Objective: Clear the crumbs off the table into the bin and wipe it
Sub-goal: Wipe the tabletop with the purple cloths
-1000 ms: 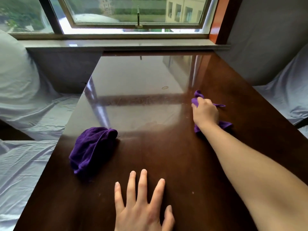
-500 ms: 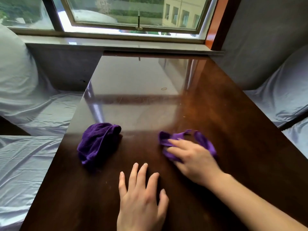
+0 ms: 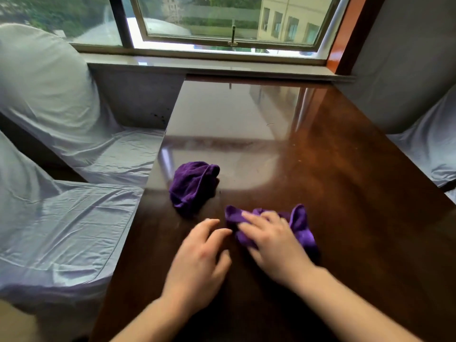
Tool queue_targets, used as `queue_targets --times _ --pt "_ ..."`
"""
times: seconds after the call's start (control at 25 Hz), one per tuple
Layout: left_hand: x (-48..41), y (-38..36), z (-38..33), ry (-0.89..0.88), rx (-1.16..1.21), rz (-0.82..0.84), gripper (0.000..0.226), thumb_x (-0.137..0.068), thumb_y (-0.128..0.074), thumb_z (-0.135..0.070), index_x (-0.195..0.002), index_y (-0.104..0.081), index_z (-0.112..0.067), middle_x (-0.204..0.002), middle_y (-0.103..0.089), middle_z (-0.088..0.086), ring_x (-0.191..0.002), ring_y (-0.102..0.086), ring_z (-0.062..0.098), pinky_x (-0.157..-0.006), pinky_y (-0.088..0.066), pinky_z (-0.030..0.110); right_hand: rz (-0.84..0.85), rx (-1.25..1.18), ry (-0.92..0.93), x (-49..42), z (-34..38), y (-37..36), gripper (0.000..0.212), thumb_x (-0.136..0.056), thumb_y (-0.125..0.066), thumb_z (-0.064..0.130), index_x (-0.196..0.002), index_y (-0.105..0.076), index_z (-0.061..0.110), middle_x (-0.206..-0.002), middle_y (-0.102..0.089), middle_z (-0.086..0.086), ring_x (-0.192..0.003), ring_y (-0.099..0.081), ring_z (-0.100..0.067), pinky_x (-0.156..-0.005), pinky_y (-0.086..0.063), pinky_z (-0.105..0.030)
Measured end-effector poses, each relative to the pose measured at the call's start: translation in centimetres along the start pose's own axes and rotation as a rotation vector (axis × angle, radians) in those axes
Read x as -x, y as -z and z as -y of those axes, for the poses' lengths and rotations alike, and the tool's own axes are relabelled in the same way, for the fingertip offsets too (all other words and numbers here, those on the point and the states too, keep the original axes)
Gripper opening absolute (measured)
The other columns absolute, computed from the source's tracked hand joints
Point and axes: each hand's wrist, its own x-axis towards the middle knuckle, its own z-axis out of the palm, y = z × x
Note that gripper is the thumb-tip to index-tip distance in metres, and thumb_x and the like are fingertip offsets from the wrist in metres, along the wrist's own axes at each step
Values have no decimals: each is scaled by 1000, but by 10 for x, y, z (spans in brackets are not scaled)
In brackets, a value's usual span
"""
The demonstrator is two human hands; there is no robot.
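The glossy dark wooden table (image 3: 333,183) fills the middle of the view. My right hand (image 3: 274,245) presses a small purple cloth (image 3: 299,224) flat on the near part of the table, fingers spread over it. A second purple cloth (image 3: 192,185) lies bunched up just behind and to the left. My left hand (image 3: 199,260) hovers or rests beside the right hand, fingers loosely curled and apart, holding nothing; it is motion-blurred. A few tiny specks show on the wood at the right. No bin is in view.
Chairs under pale fabric covers (image 3: 61,218) stand along the table's left edge, and another covered seat (image 3: 434,144) is at the right. A window sill (image 3: 209,65) and window run behind the table's far end.
My right hand has swept the cloth from the far right of the table toward me and to the left. My left hand has lifted from flat and shifted next to the right hand. The view has panned.
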Motion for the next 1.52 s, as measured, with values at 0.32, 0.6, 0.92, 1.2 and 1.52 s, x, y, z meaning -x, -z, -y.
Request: queue_targets --times 0.32,0.6,0.92,1.2,1.52 --pt "42 37 69 111 -367 50 58 -86 -30 -49 -134 -53 -27 -149 -44 2 -144 -30 21 -116 -20 56 32 -132 -361 -154 -21 -22 28 -99 -47 31 -108 -64 10 -124 -64 -14 -115 -57 -36 -94 -46 -41" --pt "44 40 62 100 -370 26 54 -86 -34 -41 -130 -57 -20 -145 -49 9 -141 -36 26 -115 -21 58 33 -190 -87 -48 79 -14 35 -90 -63 32 -122 -68 17 -126 -68 -8 -123 -59 -31 -106 -44 -37" --pt "54 41 62 -119 -354 -57 39 -83 -42 -31 -107 -68 -15 -118 -65 10 -118 -58 33 -103 -38 59 -34 44 -11 69 18 7 41 -80 -70 31 -120 -70 22 -123 -71 -6 -107 -69 -31 -84 -58 -44" --pt "72 29 26 66 -436 198 63 -83 -27 -58 -139 -46 -37 -152 -39 10 -146 -24 30 -113 -12 65 -117 239 -790 166 -96 44 38 -87 -63 43 -120 -68 26 -106 -72 -4 -99 -58 -38 -79 -48 -48" --pt "84 18 8 114 -278 175 67 -81 -15 -57 -140 -42 -42 -160 -24 1 -150 -7 25 -116 2 59 -170 9 -395 141 135 2 30 -83 -60 48 -106 -63 29 -102 -64 7 -90 -57 -29 -73 -39 -43"
